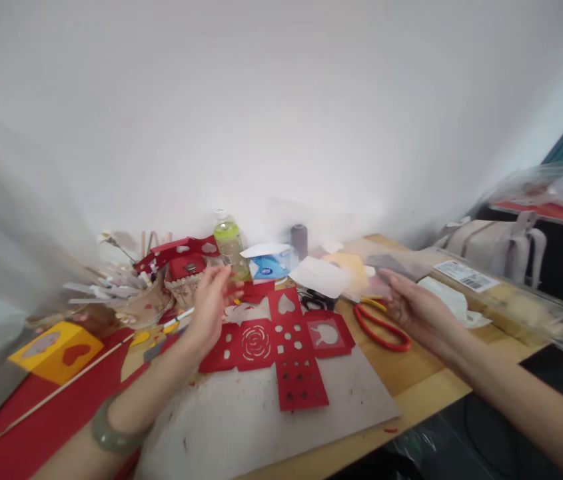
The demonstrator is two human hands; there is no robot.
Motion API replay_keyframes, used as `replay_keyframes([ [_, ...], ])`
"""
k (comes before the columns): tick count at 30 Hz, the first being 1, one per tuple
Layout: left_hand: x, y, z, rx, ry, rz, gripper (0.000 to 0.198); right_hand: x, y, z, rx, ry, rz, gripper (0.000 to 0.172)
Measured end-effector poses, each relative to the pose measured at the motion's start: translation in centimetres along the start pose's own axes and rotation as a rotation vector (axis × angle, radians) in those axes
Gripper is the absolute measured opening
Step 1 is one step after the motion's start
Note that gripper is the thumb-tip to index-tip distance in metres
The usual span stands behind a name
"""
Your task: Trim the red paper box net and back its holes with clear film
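Note:
A flat red paper cut-out (281, 347) with rose, heart and dot holes lies unfolded on a grey board (261, 420). My left hand (211, 303) hovers over the cut-out's left end, fingers pinched on a small clear piece I cannot make out. A green bangle sits on that wrist. My right hand (414, 303) reaches out to the right with fingers stretched and apart, holding nothing, just above the red-handled scissors (381, 327) and near white paper (454, 300).
Along the wall stand a green bottle (228, 243), a tissue pack (268, 267), a grey spool (299, 240) and red boxes (181, 257). A yellow box (56, 350) and a thin stick (61, 390) lie left on red paper. A bagged parcel (506, 297) lies right, near the table's edge.

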State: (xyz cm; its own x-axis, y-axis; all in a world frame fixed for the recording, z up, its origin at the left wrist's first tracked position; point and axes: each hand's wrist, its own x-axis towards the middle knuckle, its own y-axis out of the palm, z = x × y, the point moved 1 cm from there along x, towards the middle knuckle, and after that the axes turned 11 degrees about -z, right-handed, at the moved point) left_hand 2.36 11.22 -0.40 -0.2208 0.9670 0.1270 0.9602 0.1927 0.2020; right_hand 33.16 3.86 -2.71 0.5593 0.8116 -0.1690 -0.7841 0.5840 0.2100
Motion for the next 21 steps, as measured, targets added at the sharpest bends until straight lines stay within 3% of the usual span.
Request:
replay_keyframes([
  [5, -5.8, -1.1, 1.6, -0.013, -0.344, 0.215, 0.051, -3.5, 0.4, -3.4, -0.026, 0.095, -0.007, 0.02],
  [7, -7.1, -1.2, 2.0, 0.022, -0.352, 0.229, 0.069, -4.0, 0.5, -3.8, -0.063, 0.104, -0.006, 0.018],
  [9, -7.7, -1.4, 2.2, 0.01, -0.283, 0.219, 0.095, -3.9, 0.5, -3.7, -0.102, 0.097, 0.003, 0.014],
  [11, -7.6, -1.8, 2.1, 0.003, -0.199, 0.206, 0.107, -3.7, 0.6, -3.6, -0.147, 0.071, 0.015, 0.013],
  [14, -7.3, -2.3, 2.0, 0.04, -0.181, 0.208, 0.092, -3.3, 0.5, -3.6, -0.261, 0.011, 0.043, 0.019],
  [17, -6.9, -2.7, 2.3, 0.058, -0.32, 0.241, 0.062, -2.7, -0.4, -3.6, -0.466, -0.065, 0.096, 0.037],
  [19, -6.6, -2.7, 2.5, 0.059, -0.376, 0.237, 0.051, -2.1, -1.5, -3.5, -0.641, -0.169, 0.113, 0.047],
  [21, -6.3, -2.7, 2.8, 0.079, -0.363, 0.222, 0.055, -1.2, -2.7, -3.2, -0.808, -0.356, 0.093, 0.042],
])
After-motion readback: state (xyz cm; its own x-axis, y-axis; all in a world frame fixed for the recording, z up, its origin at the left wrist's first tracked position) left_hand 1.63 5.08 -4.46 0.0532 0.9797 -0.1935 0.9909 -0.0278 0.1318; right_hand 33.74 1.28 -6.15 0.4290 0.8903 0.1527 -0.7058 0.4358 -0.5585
